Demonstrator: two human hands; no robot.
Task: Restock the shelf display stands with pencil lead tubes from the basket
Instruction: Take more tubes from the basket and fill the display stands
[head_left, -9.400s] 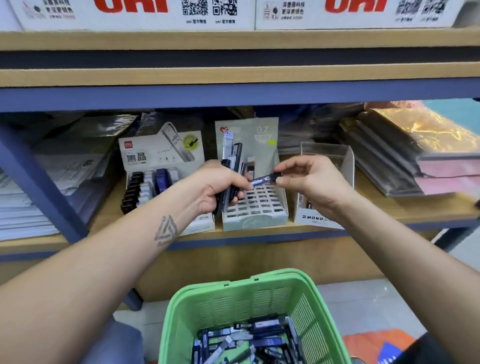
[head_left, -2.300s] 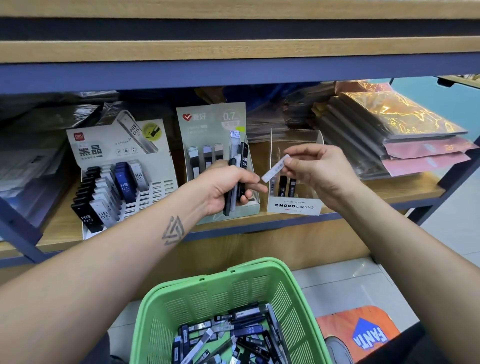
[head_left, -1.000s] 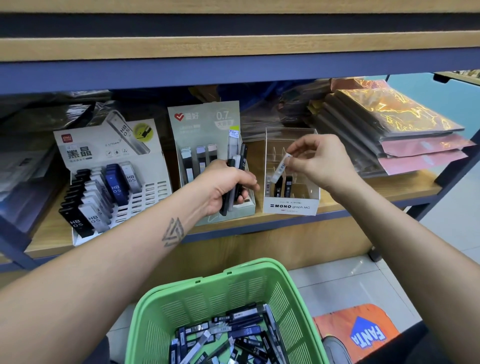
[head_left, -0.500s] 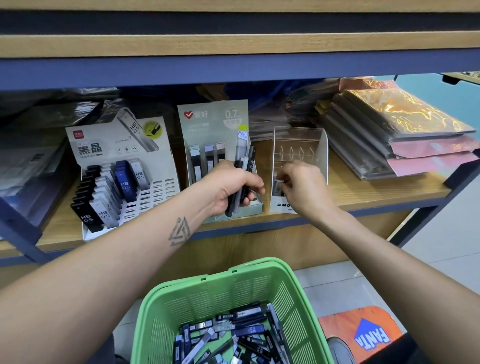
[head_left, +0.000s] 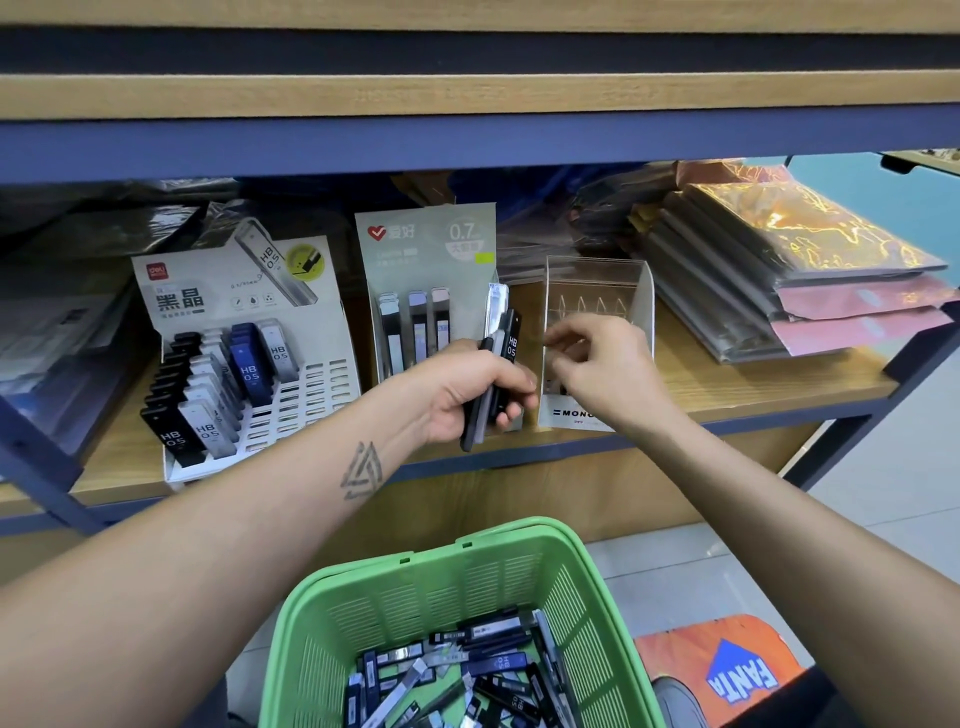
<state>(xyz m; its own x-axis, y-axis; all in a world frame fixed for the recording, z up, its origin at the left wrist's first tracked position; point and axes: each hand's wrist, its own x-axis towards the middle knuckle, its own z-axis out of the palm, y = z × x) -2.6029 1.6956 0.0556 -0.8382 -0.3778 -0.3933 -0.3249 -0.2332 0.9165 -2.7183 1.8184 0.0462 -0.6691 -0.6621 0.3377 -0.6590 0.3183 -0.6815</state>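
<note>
My left hand (head_left: 475, 397) grips a bundle of lead tubes (head_left: 501, 338), black and clear ones, standing upright in front of the grey-green 0.7 stand (head_left: 431, 249). My right hand (head_left: 608, 371) hovers with loosely curled fingers at the front of the clear Mono stand (head_left: 597, 280); I see nothing in it. A white stand (head_left: 311, 322) at the left carries rows of black, white and blue HB 0.5 tubes. The green basket (head_left: 457, 571) below my arms holds several loose tubes (head_left: 467, 675).
Stacks of plastic-wrapped notebooks (head_left: 789, 270) fill the shelf's right side and wrapped papers (head_left: 57, 322) its left. The upper shelf board (head_left: 467, 98) hangs low overhead. A blue frame post (head_left: 36, 447) slants at the left. An orange Fanta item (head_left: 727, 670) lies on the floor.
My right hand lowered a white tube into the clear Mono stand and has now come back up without it. My left hand keeps its bundle in the same place.
</note>
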